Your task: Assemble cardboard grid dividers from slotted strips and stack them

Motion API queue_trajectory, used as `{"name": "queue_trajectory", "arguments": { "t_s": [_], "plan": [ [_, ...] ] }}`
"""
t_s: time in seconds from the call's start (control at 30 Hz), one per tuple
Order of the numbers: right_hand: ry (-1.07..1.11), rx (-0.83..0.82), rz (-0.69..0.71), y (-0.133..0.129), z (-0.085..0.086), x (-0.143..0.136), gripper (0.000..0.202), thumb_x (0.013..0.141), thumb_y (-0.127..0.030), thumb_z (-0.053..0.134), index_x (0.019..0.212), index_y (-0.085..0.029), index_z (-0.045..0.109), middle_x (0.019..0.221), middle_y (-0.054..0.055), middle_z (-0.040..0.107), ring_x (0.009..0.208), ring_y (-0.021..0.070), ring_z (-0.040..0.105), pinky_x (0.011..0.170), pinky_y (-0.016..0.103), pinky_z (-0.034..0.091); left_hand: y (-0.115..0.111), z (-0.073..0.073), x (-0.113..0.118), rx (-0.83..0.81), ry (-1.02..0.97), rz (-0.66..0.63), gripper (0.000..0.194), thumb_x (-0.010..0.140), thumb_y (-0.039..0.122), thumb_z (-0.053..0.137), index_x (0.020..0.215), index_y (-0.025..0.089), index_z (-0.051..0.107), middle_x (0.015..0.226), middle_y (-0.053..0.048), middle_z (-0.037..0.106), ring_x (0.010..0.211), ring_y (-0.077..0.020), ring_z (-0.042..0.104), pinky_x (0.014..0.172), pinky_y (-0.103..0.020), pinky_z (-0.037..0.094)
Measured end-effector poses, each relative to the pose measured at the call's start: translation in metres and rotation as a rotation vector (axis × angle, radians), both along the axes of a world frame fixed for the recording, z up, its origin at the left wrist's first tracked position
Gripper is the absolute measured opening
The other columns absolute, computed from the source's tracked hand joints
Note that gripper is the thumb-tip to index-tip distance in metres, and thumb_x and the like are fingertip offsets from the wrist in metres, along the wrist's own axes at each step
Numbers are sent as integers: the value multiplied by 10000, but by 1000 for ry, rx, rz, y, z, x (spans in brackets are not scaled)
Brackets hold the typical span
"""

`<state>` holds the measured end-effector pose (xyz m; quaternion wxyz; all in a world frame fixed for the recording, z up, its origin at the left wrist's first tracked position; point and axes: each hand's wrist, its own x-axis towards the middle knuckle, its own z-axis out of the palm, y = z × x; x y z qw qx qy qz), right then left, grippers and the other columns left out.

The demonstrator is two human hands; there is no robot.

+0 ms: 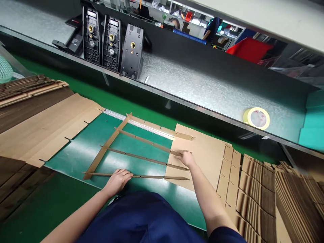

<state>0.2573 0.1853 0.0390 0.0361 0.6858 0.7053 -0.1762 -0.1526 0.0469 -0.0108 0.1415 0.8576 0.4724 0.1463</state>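
Note:
Several long cardboard strips stand on edge on the green table (146, 172), joined at the left to one cardboard cross strip (107, 148). My left hand (118, 181) is closed over the nearest long strip (149, 177). My right hand (186, 158) pinches the right end of the second strip from the back (152, 143). Between them another strip (145, 158) lies untouched, and the farthest strip (160, 128) runs beside a white rail. The strips' right ends rest over a flat cardboard sheet (202, 145).
Slotted cardboard (55, 125) lies at the left, and cardboard stacks (258, 189) stand at the right. Beyond the table edge, a metal shelf (202, 87) holds black housings (111, 44) and a yellow tape roll (256, 118). A person (212, 29) is in the background.

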Motion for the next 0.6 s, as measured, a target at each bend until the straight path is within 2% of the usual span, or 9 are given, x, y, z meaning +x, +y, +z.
{"name": "queue_trajectory", "arguments": {
  "t_s": [0.07,0.13,0.2,0.27,0.33,0.4,0.47,0.53,0.6],
  "plan": [
    [-42,30,-86,-8,-5,-1,260,911,-275,486,1043,-194,695,1017,86,680,1060,224,557,969,398,321,-2,3,0,-12,11,-34,295,973,263,393,1034,228,679,955,-37,710,878,-181,617,761,-313,409],
    [-78,101,-202,-15,-8,1,307,924,-244,443,1149,-203,649,1174,114,631,1159,251,504,995,430,300,-6,8,0,-35,22,-78,289,971,260,394,1028,228,676,956,-37,710,882,-181,614,762,-312,406],
    [-91,229,-319,-24,-8,4,381,939,-235,388,1278,-203,560,1352,133,517,1276,262,405,1015,441,285,-9,12,1,-56,26,-118,287,971,254,394,1027,235,675,962,-37,710,898,-182,611,769,-313,405],
    [-43,320,-348,-38,-8,7,393,950,-272,367,1290,-186,544,1366,139,503,1273,254,412,1004,414,316,-11,15,0,-64,27,-142,293,971,255,390,1030,242,677,970,-38,712,914,-183,611,778,-315,405],
    [75,279,-229,-58,-10,7,381,955,-336,375,1226,-182,592,1259,119,592,1177,229,504,974,361,361,-11,14,0,-61,33,-152,307,975,264,381,1035,242,681,973,-40,713,916,-185,613,781,-317,409],
    [154,111,-32,-81,-12,4,370,933,-406,442,1179,-200,627,1168,82,653,1093,208,564,948,321,386,-10,13,0,-56,45,-155,323,979,279,371,1038,237,686,975,-42,713,915,-188,614,778,-320,414],
    [127,-43,97,-103,-16,-2,322,888,-427,535,1106,-229,663,1102,45,686,1040,200,592,923,304,395,-10,11,0,-48,54,-150,337,981,292,364,1041,230,689,978,-44,714,917,-191,614,780,-324,419],
    [57,-111,117,-121,-18,-9,239,877,-377,563,1020,-234,690,1039,32,701,1004,197,606,896,301,393,-10,9,0,-41,54,-137,348,982,302,358,1044,226,692,972,-47,714,917,-190,613,782,-325,424],
    [19,-99,70,-131,-19,-14,215,903,-298,516,1003,-225,692,1026,43,700,1006,196,604,882,304,384,-11,7,0,-37,46,-132,357,982,308,353,1049,226,694,963,-50,713,919,-188,612,785,-322,429]
  ]
}}
